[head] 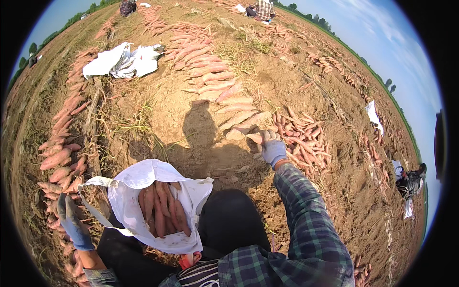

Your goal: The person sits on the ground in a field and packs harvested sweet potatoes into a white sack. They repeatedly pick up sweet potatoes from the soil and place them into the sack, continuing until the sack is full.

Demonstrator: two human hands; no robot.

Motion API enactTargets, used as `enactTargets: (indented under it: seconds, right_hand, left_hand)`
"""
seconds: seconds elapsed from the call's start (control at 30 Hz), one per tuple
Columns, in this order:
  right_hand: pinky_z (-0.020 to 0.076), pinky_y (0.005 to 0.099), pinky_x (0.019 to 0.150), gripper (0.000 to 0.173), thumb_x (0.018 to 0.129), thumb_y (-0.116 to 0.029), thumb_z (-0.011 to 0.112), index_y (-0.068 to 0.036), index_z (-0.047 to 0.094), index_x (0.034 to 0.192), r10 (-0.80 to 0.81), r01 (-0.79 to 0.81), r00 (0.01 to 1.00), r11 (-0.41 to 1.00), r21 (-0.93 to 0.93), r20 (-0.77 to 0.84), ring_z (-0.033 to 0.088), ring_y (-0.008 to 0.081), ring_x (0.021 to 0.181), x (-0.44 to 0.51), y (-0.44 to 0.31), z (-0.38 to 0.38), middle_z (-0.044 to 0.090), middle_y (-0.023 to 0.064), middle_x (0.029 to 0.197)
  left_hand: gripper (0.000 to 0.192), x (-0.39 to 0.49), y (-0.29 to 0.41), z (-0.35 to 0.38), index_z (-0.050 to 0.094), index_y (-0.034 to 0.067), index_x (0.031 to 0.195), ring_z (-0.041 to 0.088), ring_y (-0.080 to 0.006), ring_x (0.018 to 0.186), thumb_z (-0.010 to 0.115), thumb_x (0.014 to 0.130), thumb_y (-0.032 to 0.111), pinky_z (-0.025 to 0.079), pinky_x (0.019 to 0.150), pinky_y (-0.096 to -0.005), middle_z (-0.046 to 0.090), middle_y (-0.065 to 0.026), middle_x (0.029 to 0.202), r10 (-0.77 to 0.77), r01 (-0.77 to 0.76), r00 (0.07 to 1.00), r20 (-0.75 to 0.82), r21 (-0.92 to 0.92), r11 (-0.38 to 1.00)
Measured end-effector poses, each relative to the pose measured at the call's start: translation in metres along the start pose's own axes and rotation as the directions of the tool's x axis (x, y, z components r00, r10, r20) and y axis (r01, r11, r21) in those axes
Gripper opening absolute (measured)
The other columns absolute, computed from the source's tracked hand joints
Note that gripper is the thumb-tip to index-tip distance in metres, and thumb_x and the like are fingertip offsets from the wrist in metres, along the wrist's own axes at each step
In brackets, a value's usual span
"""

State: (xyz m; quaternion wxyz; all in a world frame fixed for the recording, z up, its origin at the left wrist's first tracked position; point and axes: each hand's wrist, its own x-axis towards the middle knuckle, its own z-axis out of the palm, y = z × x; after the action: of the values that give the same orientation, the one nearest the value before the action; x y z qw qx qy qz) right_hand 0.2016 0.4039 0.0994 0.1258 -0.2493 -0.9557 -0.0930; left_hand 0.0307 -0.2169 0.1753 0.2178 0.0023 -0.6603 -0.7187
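My right hand [273, 149], in a grey-blue work glove, is closed around a pink sweet potato [255, 138] at the near end of a long row of sweet potatoes [209, 77]. Just right of that hand lies a heap of thinner sweet potatoes [304, 141]. Between my knees a white woven sack [122, 201] stands with its mouth wide, several sweet potatoes [163, 208] inside. My left hand [74, 224], also gloved, is beside the left row of sweet potatoes [59, 161], fingers stretched out and nothing visible in it. Whether its fingertips touch the row I cannot tell.
White sacks [123, 61] lie crumpled on the soil between the two rows. Dry vines [143, 118] litter the ground. Other people sit farther off, one at the top [261, 10] and another at the right [410, 181]. A further white sack [374, 116] is at the right.
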Motion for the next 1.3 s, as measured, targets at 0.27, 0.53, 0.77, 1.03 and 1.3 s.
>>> enactTargets:
  seconds: [0.27, 0.53, 0.77, 1.03, 1.3]
  right_hand:
    - [0.0568, 0.0291, 0.065, 0.033, 0.094, -0.034, 0.059, -0.004, 0.056, 0.110, 0.552, -0.092, 0.803, -0.260, 0.961, 0.226, 0.063, 0.0138, 0.083, -0.081, 0.070, -0.078, 0.061, 0.0036, 0.096]
    - [0.0606, 0.0347, 0.072, 0.035, 0.095, -0.033, 0.059, -0.006, 0.057, 0.117, 0.266, 0.106, 0.964, -0.458, 0.882, 0.023, 0.067, 0.0202, 0.092, -0.114, -0.011, -0.154, 0.063, 0.0056, 0.106]
    - [0.0519, 0.0367, 0.092, 0.055, 0.095, -0.045, 0.056, -0.004, 0.049, 0.132, 0.282, 0.091, 0.952, -0.639, 0.764, 0.123, 0.058, 0.0210, 0.112, -0.135, 0.008, -0.178, 0.057, 0.0099, 0.124]
    - [0.0481, 0.0314, 0.077, 0.046, 0.094, -0.045, 0.057, -0.002, 0.061, 0.109, 0.595, 0.039, 0.761, -0.440, 0.897, 0.259, 0.059, 0.0166, 0.088, -0.088, -0.018, -0.126, 0.062, 0.0065, 0.101]
    - [0.0483, 0.0314, 0.080, 0.031, 0.098, -0.024, 0.054, -0.001, 0.058, 0.118, 0.528, -0.013, 0.847, -0.109, 0.994, 0.069, 0.059, 0.0169, 0.092, -0.099, -0.025, -0.043, 0.063, 0.0080, 0.105]
  left_hand:
    - [0.050, -0.092, 0.084, 0.125, 0.047, -0.001, 0.132, 0.050, -0.0354, 0.120, 0.064, 0.086, 0.011, 0.040, 0.102, -0.0413, 0.050, -0.0204, 0.131, 0.498, -0.734, 0.602, 0.624, 0.188, 0.653]
    - [0.065, -0.222, 0.105, 0.263, 0.052, 0.009, 0.130, 0.057, -0.0377, 0.106, 0.075, 0.073, 0.029, 0.048, 0.091, -0.0463, 0.054, -0.0187, 0.124, 0.535, -0.965, -0.072, 0.841, -0.194, 0.175]
    - [0.067, -0.255, 0.062, 0.310, 0.044, 0.002, 0.137, 0.063, -0.0215, 0.086, 0.074, 0.083, 0.029, 0.052, 0.069, -0.0344, 0.061, -0.0133, 0.103, 0.106, -0.319, 0.074, 0.992, -0.077, 0.945]
    - [0.040, -0.292, 0.080, 0.299, 0.050, 0.006, 0.112, 0.052, -0.0101, 0.050, 0.068, 0.090, 0.033, 0.039, 0.044, -0.0242, 0.057, -0.0021, 0.070, -0.286, 0.569, -0.090, 0.954, 0.285, 0.772]
    - [0.038, -0.280, 0.016, 0.306, 0.056, 0.012, 0.107, 0.045, -0.0113, 0.045, 0.054, 0.096, 0.049, 0.034, 0.037, -0.0245, 0.056, -0.0042, 0.073, -0.378, 0.829, -0.261, 0.888, 0.407, 0.384]
